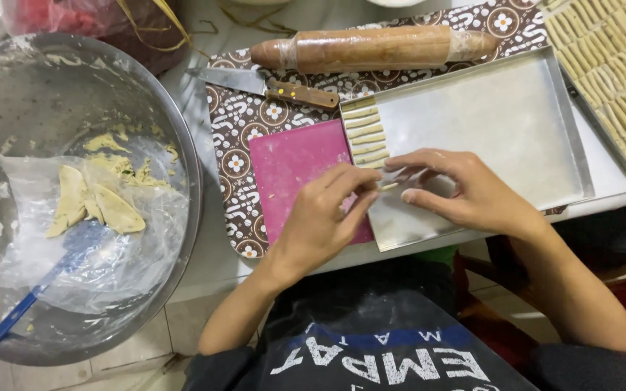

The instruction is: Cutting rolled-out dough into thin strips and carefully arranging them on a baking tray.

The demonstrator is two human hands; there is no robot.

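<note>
Dough stick (389,186), one thin pale piece, is pinched between the left hand (324,217) and right hand (458,190), both closed on its ends over the near-left corner of one metal tray (516,116). Six more sticks (365,134) lie in a column at the tray's far left. One pink board (291,166), one knife (266,85) and one rolling pin (374,47) rest on the patterned, white surface (240,152), with one steel bowl (182,145) at left.

Bare forearms; dark, perhaps black, white-lettered shirt (371,347).

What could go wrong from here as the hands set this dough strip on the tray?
The thin dough strip, pinched between left hand and right hand, might bend or break. It could land crooked against the laid strips on the tray. The knife lies unguarded nearby.
</note>
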